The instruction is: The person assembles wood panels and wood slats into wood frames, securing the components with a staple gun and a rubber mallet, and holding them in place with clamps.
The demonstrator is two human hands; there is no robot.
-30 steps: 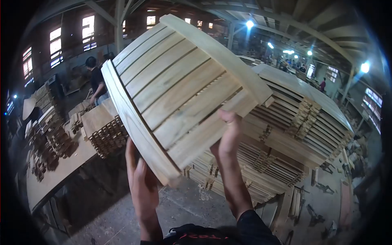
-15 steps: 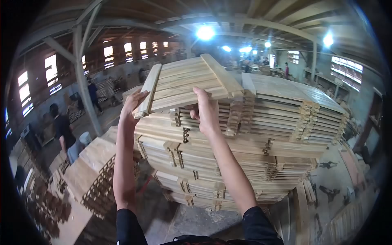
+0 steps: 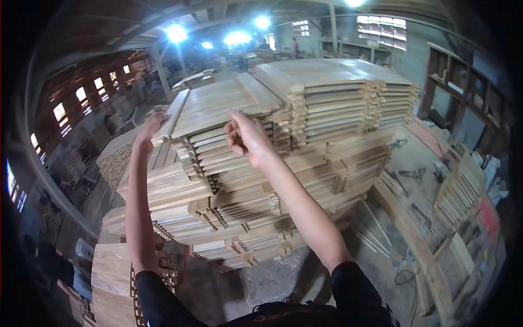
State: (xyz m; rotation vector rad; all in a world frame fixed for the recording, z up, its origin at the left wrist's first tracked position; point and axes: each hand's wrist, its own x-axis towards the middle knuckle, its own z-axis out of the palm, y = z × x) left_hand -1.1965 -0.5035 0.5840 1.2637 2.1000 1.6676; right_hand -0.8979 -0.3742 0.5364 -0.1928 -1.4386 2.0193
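A slatted wooden panel (image 3: pixel 218 103) lies flat on top of a tall stack of similar panels (image 3: pixel 283 163). My left hand (image 3: pixel 148 126) rests against the panel's left end rail, fingers on the wood. My right hand (image 3: pixel 243 136) is at the panel's near edge with fingers curled, just off or barely touching the slats. Both arms reach up and forward to the stack's top.
A higher pile of panels (image 3: pixel 338 87) stands right behind the top panel. Another wood stack (image 3: pixel 111 278) sits low at left. Loose planks and slat bundles (image 3: pixel 460 191) lie on the floor at right. A person (image 3: pixel 60 267) is at lower left.
The panel went from held tilted overhead to laid flat on the stack. My right hand has come off its underside and curled at the edge; the view swung right.
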